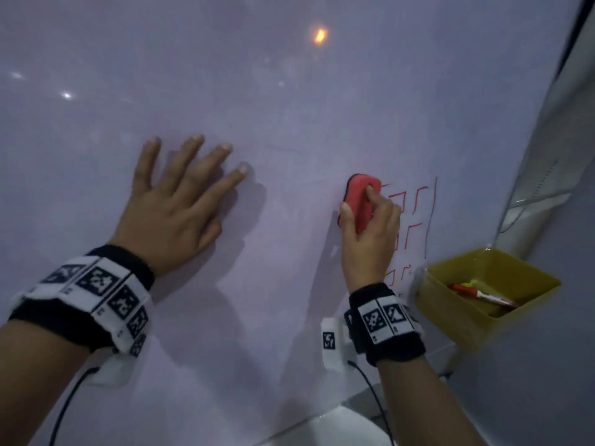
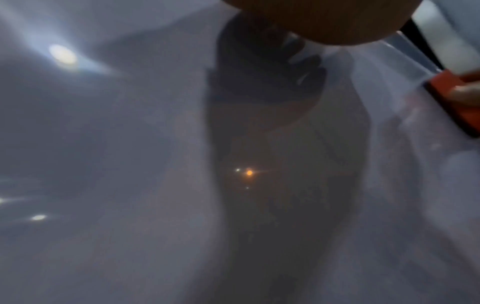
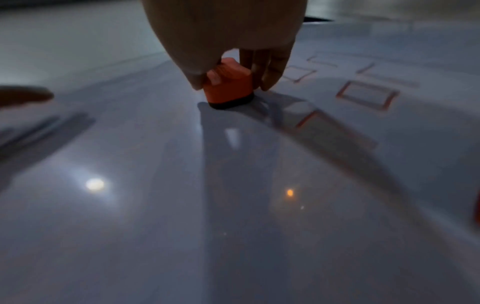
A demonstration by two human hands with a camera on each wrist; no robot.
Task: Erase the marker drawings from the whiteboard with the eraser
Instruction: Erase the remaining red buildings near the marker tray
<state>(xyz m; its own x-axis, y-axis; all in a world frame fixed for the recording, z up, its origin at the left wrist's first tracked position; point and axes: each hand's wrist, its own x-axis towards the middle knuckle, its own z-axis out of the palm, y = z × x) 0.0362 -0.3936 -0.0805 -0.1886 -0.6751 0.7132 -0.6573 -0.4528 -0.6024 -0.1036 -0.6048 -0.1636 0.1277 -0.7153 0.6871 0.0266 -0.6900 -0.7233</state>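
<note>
A glossy whiteboard (image 1: 289,91) fills the head view. Red marker drawings (image 1: 415,217) of squares and lines sit at its right side and show as red squares (image 3: 366,95) in the right wrist view. My right hand (image 1: 370,226) grips a red eraser (image 1: 360,201) with a black felt base, thumb on its left side and fingers on its right, pressing it on the board just left of the drawings. The eraser (image 3: 228,90) stands felt-down on the board, and its edge (image 2: 451,102) shows at the right of the left wrist view. My left hand (image 1: 180,201) lies flat on the board with fingers spread, left of the eraser.
A yellow tray (image 1: 457,304) hangs at the board's lower right edge and holds a red marker (image 1: 479,294). The board's right frame (image 1: 547,91) runs down toward it. Ceiling lights reflect in the board as bright spots (image 1: 320,35).
</note>
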